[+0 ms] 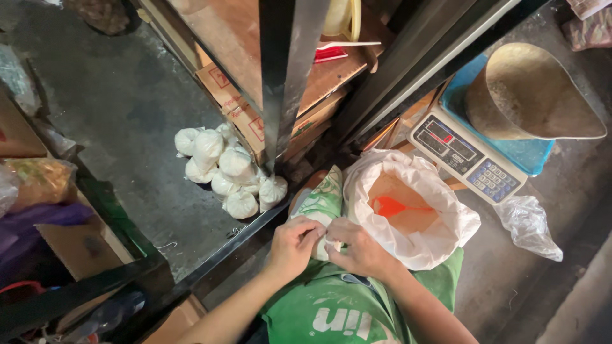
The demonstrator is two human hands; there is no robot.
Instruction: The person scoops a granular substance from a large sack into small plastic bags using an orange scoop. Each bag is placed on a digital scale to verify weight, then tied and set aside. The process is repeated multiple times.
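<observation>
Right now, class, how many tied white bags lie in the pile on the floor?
8 in the pile of tied white bags, clustered by the dark post; others may be hidden underneath.

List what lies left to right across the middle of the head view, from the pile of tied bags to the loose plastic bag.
Pile of tied white bags → left hand → right hand → open white sack holding a red scoop → crumpled clear plastic bag.

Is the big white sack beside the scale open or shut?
Open: the big white sack has its rim rolled down, showing an orange scoop inside.
</observation>
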